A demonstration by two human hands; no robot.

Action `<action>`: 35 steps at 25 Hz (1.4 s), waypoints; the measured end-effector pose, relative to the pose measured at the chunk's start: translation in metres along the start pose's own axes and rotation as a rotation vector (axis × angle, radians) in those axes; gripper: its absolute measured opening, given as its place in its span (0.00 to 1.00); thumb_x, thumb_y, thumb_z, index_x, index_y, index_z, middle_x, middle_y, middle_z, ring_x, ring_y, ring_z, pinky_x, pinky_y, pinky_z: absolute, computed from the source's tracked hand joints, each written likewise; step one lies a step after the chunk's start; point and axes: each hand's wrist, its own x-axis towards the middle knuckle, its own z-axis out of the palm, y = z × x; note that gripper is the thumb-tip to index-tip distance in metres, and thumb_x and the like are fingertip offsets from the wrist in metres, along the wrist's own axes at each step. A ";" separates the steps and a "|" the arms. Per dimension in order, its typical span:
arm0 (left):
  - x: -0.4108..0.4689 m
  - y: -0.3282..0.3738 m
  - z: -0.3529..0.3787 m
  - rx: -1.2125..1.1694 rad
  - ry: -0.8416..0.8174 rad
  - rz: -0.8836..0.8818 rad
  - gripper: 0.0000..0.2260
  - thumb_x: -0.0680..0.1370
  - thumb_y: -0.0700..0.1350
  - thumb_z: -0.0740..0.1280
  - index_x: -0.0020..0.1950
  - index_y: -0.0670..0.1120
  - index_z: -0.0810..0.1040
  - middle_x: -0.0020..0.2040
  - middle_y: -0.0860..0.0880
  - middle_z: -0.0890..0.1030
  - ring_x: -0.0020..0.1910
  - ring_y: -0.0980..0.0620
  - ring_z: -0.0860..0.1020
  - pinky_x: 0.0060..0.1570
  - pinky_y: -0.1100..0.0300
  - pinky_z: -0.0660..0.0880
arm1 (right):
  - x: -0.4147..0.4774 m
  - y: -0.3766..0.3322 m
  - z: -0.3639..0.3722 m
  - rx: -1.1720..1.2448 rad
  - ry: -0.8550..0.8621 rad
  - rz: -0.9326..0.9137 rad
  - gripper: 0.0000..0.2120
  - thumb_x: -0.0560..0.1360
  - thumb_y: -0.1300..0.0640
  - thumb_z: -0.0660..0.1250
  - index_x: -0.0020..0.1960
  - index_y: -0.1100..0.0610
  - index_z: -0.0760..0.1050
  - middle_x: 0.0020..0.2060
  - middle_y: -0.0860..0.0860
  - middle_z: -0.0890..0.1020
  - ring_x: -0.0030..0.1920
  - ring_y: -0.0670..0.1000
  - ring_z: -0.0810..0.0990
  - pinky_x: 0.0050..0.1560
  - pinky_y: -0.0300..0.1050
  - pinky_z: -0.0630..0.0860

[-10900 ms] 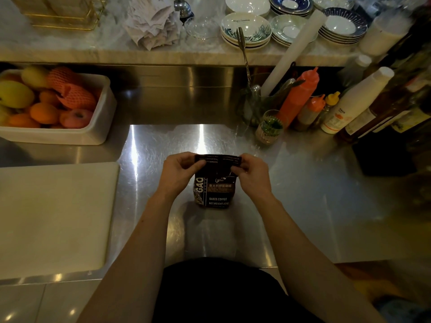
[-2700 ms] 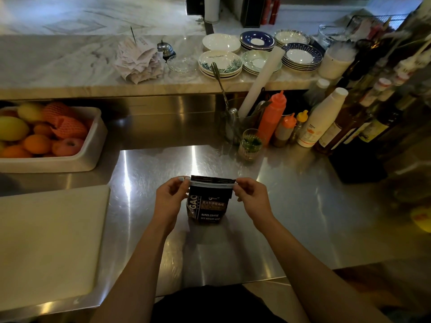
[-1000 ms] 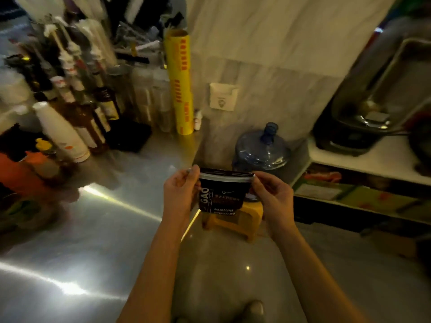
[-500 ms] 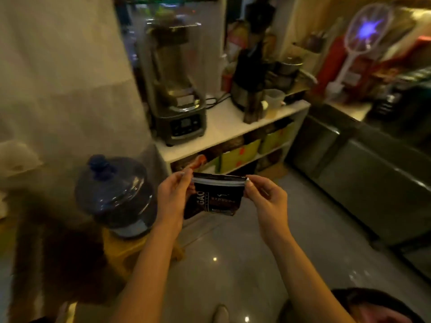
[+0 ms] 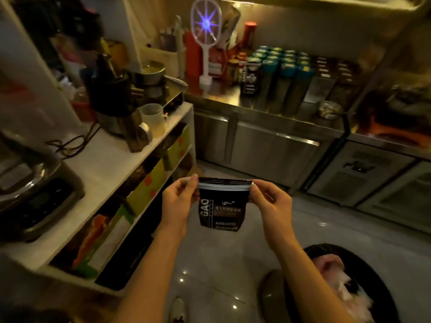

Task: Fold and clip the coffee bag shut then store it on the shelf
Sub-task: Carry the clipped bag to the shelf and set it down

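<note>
Two bare hands hold a black coffee bag (image 5: 220, 206) up in mid-air over the tiled floor (image 5: 217, 271). The left hand (image 5: 178, 203) pinches the left end of the bag's folded top, the right hand (image 5: 271, 201) pinches the right end, and a pale clip (image 5: 224, 187) runs along the fold between them. Folding and clipping look done; the step in hand is carrying the bag to storage. Left of the bag and a little beyond stands a white shelf unit (image 5: 179, 117) with appliances on top and packets below. Farther beyond the bag, a steel counter (image 5: 268, 108) carries rows of dark bags and tins. The next move likely calls for choosing a free spot and setting the bag upright. Compared with half a second ago, the view has swung right: the blue water jug is gone and the counter now fills the background
</note>
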 end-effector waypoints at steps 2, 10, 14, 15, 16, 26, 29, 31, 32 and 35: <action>0.033 0.002 0.008 0.001 -0.073 -0.005 0.09 0.76 0.50 0.70 0.36 0.52 0.82 0.37 0.49 0.82 0.38 0.52 0.80 0.42 0.56 0.77 | 0.018 0.000 0.009 -0.010 0.060 -0.004 0.07 0.77 0.58 0.69 0.53 0.59 0.82 0.45 0.54 0.86 0.47 0.51 0.85 0.50 0.50 0.83; 0.154 0.011 0.040 -0.013 -0.272 -0.013 0.16 0.70 0.58 0.71 0.43 0.45 0.81 0.37 0.51 0.82 0.39 0.53 0.80 0.42 0.58 0.77 | 0.105 0.006 0.044 0.001 0.256 0.007 0.08 0.77 0.59 0.68 0.54 0.60 0.81 0.47 0.56 0.86 0.48 0.54 0.85 0.50 0.49 0.82; 0.223 -0.003 0.075 -0.005 -0.319 -0.053 0.19 0.71 0.56 0.70 0.47 0.40 0.81 0.40 0.47 0.83 0.42 0.49 0.81 0.45 0.56 0.79 | 0.173 0.027 0.041 -0.010 0.315 0.025 0.07 0.76 0.58 0.69 0.53 0.58 0.81 0.46 0.53 0.87 0.48 0.52 0.85 0.50 0.48 0.83; 0.241 -0.009 0.085 0.005 -0.333 -0.058 0.19 0.71 0.56 0.70 0.47 0.40 0.81 0.40 0.46 0.83 0.42 0.49 0.81 0.45 0.56 0.80 | 0.192 0.033 0.039 -0.013 0.323 0.026 0.07 0.76 0.58 0.69 0.53 0.57 0.82 0.45 0.53 0.87 0.48 0.52 0.85 0.50 0.47 0.83; 0.259 -0.015 0.097 0.014 -0.346 -0.066 0.19 0.71 0.56 0.70 0.47 0.40 0.81 0.41 0.46 0.84 0.42 0.49 0.82 0.45 0.57 0.80 | 0.213 0.039 0.035 -0.011 0.331 0.034 0.07 0.76 0.57 0.69 0.52 0.57 0.82 0.45 0.52 0.87 0.48 0.52 0.85 0.50 0.47 0.82; 0.466 -0.027 0.237 0.009 -0.299 -0.055 0.09 0.70 0.54 0.71 0.44 0.50 0.82 0.37 0.54 0.84 0.39 0.58 0.81 0.41 0.63 0.78 | 0.476 0.060 -0.002 0.024 0.258 0.079 0.08 0.76 0.57 0.70 0.54 0.56 0.82 0.49 0.53 0.86 0.52 0.52 0.84 0.55 0.52 0.81; 0.529 -0.020 0.265 -0.070 -0.298 -0.069 0.06 0.70 0.51 0.72 0.42 0.50 0.83 0.38 0.54 0.84 0.39 0.58 0.80 0.43 0.64 0.78 | 0.556 0.059 0.004 0.022 0.230 0.073 0.08 0.75 0.56 0.70 0.53 0.57 0.82 0.47 0.53 0.87 0.51 0.51 0.85 0.55 0.52 0.81; 0.577 -0.022 0.280 -0.101 -0.288 -0.086 0.06 0.72 0.48 0.72 0.44 0.46 0.82 0.39 0.51 0.84 0.40 0.56 0.81 0.43 0.63 0.79 | 0.609 0.065 0.011 0.013 0.210 0.074 0.08 0.75 0.56 0.70 0.54 0.57 0.82 0.47 0.53 0.87 0.50 0.51 0.85 0.54 0.51 0.82; 0.600 -0.025 0.287 -0.117 -0.281 -0.092 0.06 0.73 0.46 0.71 0.45 0.45 0.81 0.40 0.50 0.84 0.40 0.56 0.82 0.43 0.64 0.79 | 0.633 0.070 0.016 0.002 0.207 0.079 0.08 0.76 0.56 0.70 0.54 0.57 0.82 0.47 0.53 0.87 0.50 0.52 0.85 0.53 0.50 0.82; 0.679 -0.041 0.302 -0.147 -0.295 -0.111 0.02 0.77 0.39 0.68 0.47 0.43 0.80 0.41 0.49 0.84 0.41 0.54 0.82 0.42 0.63 0.79 | 0.707 0.090 0.036 0.008 0.224 0.090 0.07 0.76 0.58 0.70 0.53 0.56 0.82 0.47 0.54 0.86 0.51 0.53 0.85 0.52 0.48 0.81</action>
